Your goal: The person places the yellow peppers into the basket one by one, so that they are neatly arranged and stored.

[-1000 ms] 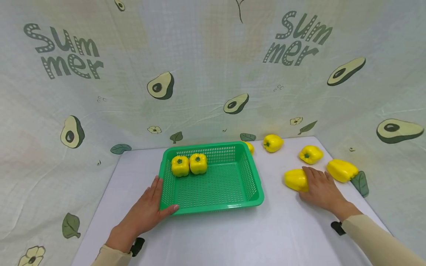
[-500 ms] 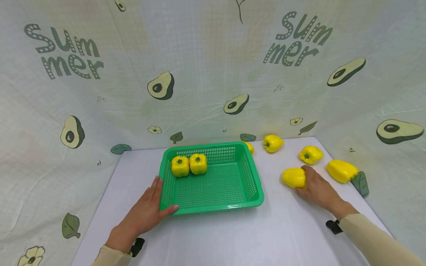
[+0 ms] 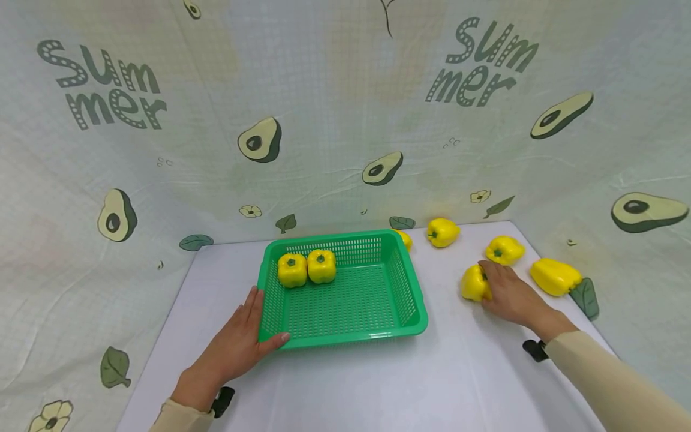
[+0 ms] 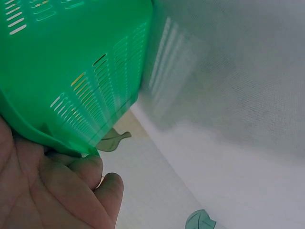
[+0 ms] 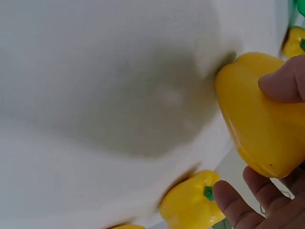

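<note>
The right hand point(image 3: 510, 294) has its grip closed around a yellow pepper point(image 3: 474, 284), the thumb on one side and fingers on the other. That pepper is over the right part of the white tabletop point(image 3: 367, 390), well apart from the green basket point(image 3: 414, 294); whether it touches the surface, I cannot tell. The left hand point(image 3: 234, 339) is at the basket's near left corner, its grip spread: fingers straight along the outer left wall, thumb over the near rim. Inside, by the far left corner, two peppers point(image 3: 292, 271) stand side by side, stems up. Just beyond the right hand lies a loose pepper point(image 3: 504, 251), and a side pepper point(image 3: 555, 277) lies at the tabletop's right edge. A back pepper point(image 3: 443, 233) is near the far edge, and a half-hidden pepper point(image 3: 406, 240) shows behind the basket's far right corner. Cloth point(image 3: 324, 72) printed with avocados and leaves hangs behind.
</note>
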Demonstrator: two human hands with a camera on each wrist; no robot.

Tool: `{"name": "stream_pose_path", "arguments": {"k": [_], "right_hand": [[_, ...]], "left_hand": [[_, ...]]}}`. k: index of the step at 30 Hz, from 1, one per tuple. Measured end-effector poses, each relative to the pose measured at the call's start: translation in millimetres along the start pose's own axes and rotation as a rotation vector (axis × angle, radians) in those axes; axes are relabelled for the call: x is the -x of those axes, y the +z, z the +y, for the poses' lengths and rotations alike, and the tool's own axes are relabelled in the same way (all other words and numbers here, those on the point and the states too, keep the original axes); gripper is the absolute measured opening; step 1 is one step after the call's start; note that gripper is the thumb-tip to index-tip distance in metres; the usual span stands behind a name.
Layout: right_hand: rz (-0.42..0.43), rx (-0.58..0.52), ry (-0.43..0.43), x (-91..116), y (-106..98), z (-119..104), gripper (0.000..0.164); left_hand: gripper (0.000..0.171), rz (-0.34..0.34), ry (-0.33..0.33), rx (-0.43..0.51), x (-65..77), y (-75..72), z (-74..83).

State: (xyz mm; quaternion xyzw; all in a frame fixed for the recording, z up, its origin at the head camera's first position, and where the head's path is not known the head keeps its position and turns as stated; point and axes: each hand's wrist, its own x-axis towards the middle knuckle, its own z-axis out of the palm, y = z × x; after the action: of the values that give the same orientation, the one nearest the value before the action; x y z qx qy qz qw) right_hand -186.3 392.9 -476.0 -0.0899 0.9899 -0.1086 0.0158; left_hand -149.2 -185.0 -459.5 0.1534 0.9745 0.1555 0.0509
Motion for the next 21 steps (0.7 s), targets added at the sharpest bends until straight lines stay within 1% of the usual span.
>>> {"name": "stream_pose_path", "arguments": {"k": [6,9,14,17,21], "right_hand": [[-0.036,-0.003,0.002,-5,-1,-4,0.08],[-0.047,0.012,0.001,-8,-2,-6,0.081],[-0.064,0.04,-0.012,-12,-2,-7,0.083],[-0.054,0.06,-0.03,-12,0,-6,0.085],[-0.009,0.109,-0.06,-14,0,-6,0.086]], "left_hand": [[0.119,0.0,-0.003,0.0,-0.4,1.1,-0.6],[0.118,0.007,-0.002,0.0,-0.7,1.0,-0.8],[0.12,-0.007,-0.016,0.01,0.0,1.0,-1.0],[0.12,-0.012,-0.019,0.014,0.2,1.1,-1.2],[0.119,-0.004,-0.011,0.018,-0.1,0.8,-1.1]]}}
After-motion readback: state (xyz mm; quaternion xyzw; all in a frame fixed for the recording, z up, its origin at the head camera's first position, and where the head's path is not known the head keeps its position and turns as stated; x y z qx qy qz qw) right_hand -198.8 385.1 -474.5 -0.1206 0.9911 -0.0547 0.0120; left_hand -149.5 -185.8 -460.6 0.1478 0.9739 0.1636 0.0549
